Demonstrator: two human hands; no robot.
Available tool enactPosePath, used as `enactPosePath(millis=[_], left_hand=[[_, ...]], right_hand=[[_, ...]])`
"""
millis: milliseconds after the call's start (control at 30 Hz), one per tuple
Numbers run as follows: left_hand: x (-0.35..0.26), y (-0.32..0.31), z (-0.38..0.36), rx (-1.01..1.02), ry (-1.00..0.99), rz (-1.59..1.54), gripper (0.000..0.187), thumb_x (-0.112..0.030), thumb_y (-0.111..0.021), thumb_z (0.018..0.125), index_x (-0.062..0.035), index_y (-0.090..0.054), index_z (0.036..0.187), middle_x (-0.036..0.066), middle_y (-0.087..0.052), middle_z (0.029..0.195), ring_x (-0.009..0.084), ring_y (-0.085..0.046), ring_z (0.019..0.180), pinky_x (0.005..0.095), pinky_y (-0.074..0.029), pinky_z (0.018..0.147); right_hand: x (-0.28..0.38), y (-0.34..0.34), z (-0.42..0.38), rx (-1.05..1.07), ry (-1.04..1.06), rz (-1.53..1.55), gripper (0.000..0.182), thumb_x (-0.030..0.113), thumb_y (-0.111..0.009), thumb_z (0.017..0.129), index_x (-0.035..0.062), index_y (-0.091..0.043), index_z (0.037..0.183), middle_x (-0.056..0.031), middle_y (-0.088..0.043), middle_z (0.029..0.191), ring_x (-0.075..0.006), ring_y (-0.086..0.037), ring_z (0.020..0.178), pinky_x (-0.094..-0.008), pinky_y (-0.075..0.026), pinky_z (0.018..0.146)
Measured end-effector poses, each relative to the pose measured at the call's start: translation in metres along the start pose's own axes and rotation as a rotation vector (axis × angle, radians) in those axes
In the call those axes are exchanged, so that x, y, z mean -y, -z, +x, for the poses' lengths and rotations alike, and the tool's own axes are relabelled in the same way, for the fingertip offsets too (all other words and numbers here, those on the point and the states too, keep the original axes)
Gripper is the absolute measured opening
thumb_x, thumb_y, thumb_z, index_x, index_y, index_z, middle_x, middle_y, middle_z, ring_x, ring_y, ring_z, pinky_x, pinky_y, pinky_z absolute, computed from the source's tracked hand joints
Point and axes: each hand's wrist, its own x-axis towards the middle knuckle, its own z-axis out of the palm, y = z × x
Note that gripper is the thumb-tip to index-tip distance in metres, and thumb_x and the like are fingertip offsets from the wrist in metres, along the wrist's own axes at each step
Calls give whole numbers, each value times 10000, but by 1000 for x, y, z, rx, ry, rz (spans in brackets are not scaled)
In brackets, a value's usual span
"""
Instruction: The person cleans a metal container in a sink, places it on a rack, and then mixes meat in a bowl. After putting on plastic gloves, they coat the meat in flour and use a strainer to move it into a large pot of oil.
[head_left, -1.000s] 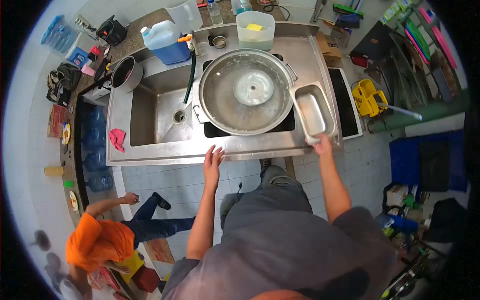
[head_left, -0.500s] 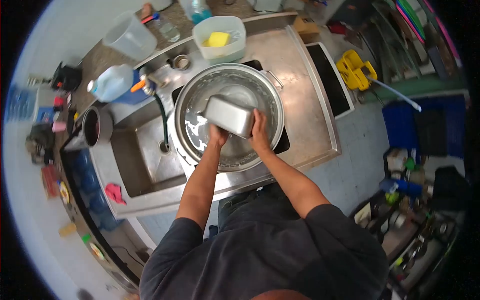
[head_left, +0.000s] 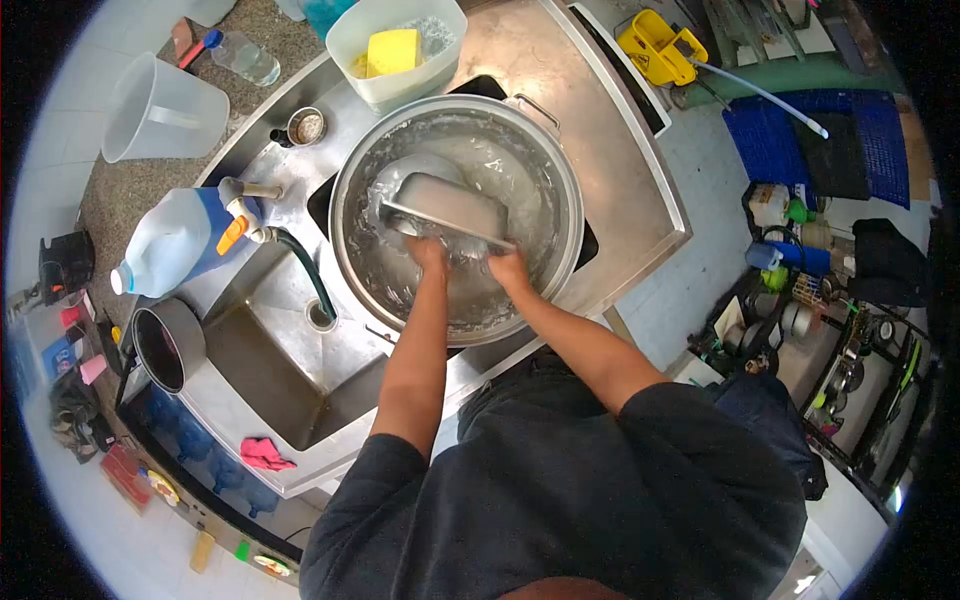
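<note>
Your left hand point(head_left: 430, 255) and right hand point(head_left: 508, 268) grip the rectangular steel pan point(head_left: 450, 208), seemingly dipped in the big pot's point(head_left: 560, 200) water.

- The rectangular pan point(head_left: 450, 205) at the fingers is dull brushed metal, wet.
- The big basin point(head_left: 545, 190) around it is shiny steel.
- The bench point(head_left: 620, 180) beyond is matt, scuffed steel.
- Far beyond the fingers, the tub point(head_left: 385, 85) is cloudy plastic.

Both hands point(head_left: 470, 262) grip metal pan point(head_left: 450, 207) inside large pot point(head_left: 545, 180).
</note>
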Motion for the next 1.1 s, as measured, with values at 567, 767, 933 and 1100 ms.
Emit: enactPosePath(millis=[567,767,933,1100], left_hand=[[-72,-22,-127,365,-243,1129,557,-290,-600,983,40,-492,1420,393,-536,1345,509,-542,1254,511,-418,1076],[-79,-36,-109,-118,-441,724,497,-275,-608,980,97,-499,1291,307,-622,1111,519,-594,1030,516,-462,952],[-116,-47,-156,102,-408,766,531,-313,-616,997,127,-460,1250,338,-589,1190,471,-615,1050,497,-480,880],[-22,2,-58,179,-781,1171,540,-215,-682,908,99,-492,1304,362,-589,1245,492,-608,1109,520,-476,957]], right_hand=[[-7,16,25,-165,-82,-199,387,251,-653,870,-41,-696,1120,-188,-742,1009,-365,-736,928,-468,-575,850],[-3,45,4,325,-487,607,460,155,-619,845,-16,-593,1271,-189,-715,1049,-417,-731,862,-592,-628,752],[-31,7,23,-49,-324,464,387,113,-627,837,-32,-625,1195,-170,-685,890,-336,-716,703,-495,-625,570],[-4,26,11,-112,-133,3,262,185,-707,784,-55,-720,886,-184,-703,780,-336,-722,742,-459,-546,604]])
